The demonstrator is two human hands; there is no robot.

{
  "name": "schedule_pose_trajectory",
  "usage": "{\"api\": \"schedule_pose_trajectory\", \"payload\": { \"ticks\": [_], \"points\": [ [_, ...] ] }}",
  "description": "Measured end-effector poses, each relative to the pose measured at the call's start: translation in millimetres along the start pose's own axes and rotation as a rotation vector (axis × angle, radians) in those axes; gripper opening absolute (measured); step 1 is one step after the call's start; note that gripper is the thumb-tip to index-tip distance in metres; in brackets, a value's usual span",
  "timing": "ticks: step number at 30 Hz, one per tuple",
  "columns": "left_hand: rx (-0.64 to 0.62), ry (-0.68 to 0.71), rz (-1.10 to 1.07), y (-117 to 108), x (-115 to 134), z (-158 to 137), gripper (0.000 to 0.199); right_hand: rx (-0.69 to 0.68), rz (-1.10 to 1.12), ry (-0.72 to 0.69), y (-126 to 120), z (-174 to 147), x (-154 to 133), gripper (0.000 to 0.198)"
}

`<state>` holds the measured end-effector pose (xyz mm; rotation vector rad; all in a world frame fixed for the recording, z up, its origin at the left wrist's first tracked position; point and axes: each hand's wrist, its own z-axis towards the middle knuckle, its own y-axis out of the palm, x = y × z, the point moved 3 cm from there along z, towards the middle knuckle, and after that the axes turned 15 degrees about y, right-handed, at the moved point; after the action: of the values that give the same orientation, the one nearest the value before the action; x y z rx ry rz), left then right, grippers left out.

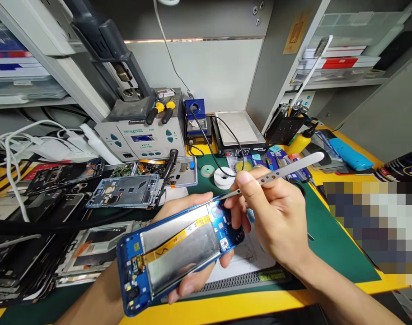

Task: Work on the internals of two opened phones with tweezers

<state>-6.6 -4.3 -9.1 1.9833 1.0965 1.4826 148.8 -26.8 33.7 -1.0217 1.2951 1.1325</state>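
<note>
My left hand cradles an opened blue phone from below, back cover off, with a silver battery and an orange flex cable showing. Its fingers wrap under the frame and show along the near and far edges. My right hand grips metal tweezers like a pen. The tweezer tips touch the upper end of the phone near its small circuit board.
A green mat covers the yellow-edged bench. Stripped phone frames and stacked parts lie at left. A grey soldering station stands behind, with a white tape roll, a tool holder and a blue case to the right.
</note>
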Motion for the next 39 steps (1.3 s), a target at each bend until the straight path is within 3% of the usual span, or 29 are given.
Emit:
{"api": "schedule_pose_trajectory", "payload": {
  "ticks": [8, 15, 17, 19, 23, 25, 27, 32, 39],
  "points": [
    [-0.003, -0.008, -0.037, -2, 0, 1, 0.109, 0.033, -0.112, -0.103, 1, -2, 0, 0.045],
    [-0.002, -0.001, -0.066, 1, 8, 1, 0.107, 0.046, -0.088, -0.055, -8, -1, -2, 0.044],
    [-0.003, 0.059, -0.104, 2, 3, 2, 0.11, 0.092, -0.16, -0.106, -12, -6, -4, 0.04],
    [0.033, 0.184, -0.155, 5, -5, 3, 0.106, 0.183, -0.273, -0.219, -14, -15, -8, 0.02],
    [0.331, 0.669, -0.155, 12, -14, 3, 0.067, 0.144, -0.34, -0.369, -10, -28, -7, 0.006],
    [0.473, 0.775, -0.162, 14, -17, 1, 0.054, 0.108, -0.342, -0.407, -8, -30, -6, 0.006],
    [0.538, 0.795, -0.176, 16, -18, -2, 0.05, 0.068, -0.347, -0.417, -8, -30, -4, 0.006],
    [0.568, 0.743, -0.189, 20, -15, -9, 0.05, 0.035, -0.351, -0.417, -10, -28, -2, 0.007],
    [0.497, 0.765, -0.244, 21, -16, -2, 0.054, 0.024, -0.336, -0.384, -8, -30, 3, 0.006]
  ]
}}
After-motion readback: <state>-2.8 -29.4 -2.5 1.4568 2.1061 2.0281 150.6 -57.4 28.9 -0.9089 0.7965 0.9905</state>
